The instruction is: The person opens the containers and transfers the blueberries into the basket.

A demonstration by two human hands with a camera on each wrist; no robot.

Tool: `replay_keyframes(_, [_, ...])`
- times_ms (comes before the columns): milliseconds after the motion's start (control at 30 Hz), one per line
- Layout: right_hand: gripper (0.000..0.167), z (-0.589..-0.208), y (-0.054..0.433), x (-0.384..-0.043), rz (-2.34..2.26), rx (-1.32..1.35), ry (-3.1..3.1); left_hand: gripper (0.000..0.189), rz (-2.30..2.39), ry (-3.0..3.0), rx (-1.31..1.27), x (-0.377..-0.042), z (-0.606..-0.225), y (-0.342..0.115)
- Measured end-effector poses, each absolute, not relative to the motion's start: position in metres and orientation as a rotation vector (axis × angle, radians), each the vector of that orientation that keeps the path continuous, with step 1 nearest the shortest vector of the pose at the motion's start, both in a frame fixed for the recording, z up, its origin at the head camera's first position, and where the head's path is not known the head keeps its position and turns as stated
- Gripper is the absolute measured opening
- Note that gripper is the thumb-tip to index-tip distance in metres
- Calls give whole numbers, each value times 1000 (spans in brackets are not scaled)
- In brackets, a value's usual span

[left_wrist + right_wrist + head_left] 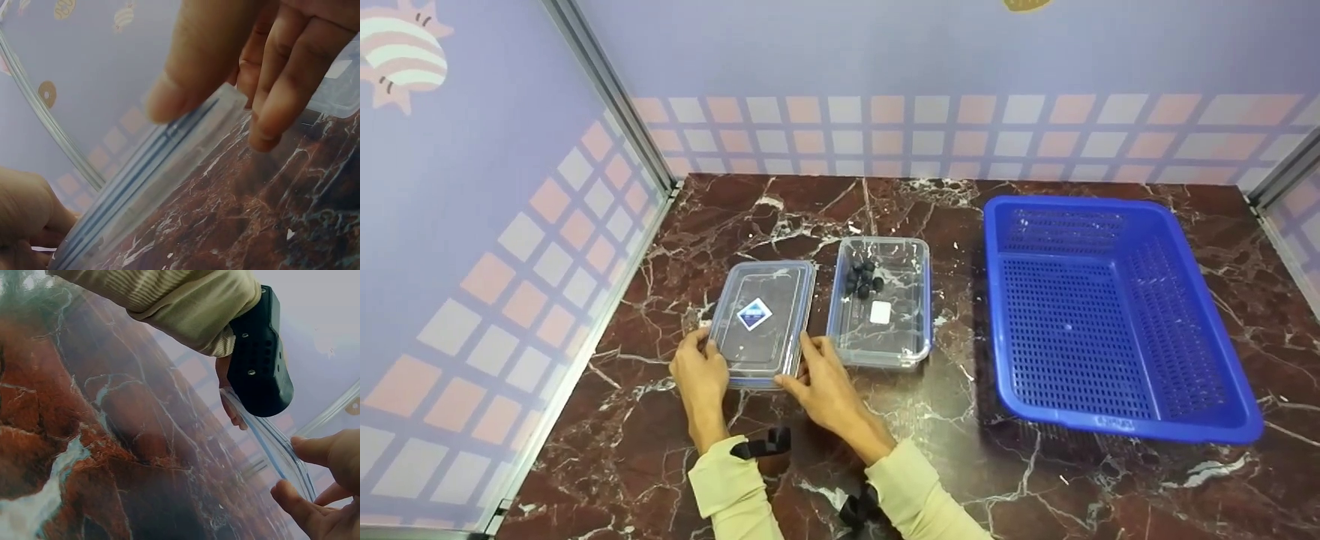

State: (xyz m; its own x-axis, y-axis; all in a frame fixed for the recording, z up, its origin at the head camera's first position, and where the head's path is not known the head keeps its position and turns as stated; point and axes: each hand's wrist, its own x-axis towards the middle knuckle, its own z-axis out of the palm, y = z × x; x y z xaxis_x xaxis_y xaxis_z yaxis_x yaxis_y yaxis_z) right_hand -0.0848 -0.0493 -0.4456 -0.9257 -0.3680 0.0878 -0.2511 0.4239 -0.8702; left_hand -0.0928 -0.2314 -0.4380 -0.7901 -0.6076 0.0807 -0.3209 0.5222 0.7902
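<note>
My left hand (701, 379) grips the near left corner of a flat clear plastic lid (765, 292) with blue edging and a diamond sticker. On its near right side, my right hand (829, 386) holds the edge between thumb and fingers. In the left wrist view, two blue lines run along the lid's side; I cannot tell whether more than one piece is stacked there. Just to the right stands a clear plastic box (906, 262) with several small dark round fruits (864, 279) inside and a white label (880, 312).
A large blue perforated basket (994, 315) stands to the right. Dark red marbled tabletop (960, 480) lies under everything. Patterned panels (840, 60) rise at the back and left. A black camera (261, 360) is strapped on my left wrist.
</note>
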Motion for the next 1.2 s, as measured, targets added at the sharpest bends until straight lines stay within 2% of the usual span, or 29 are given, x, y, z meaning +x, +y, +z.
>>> replay_keyframes(633, [66,-457,-49,-79,-1289,-705,2766,31,-1160,-2458,818,-97,-450,-230])
replay_keyframes(1200, [65,-471,-47,-80,-1212,-665,2786,33,-1202,-2487,814,-99,-460,-229])
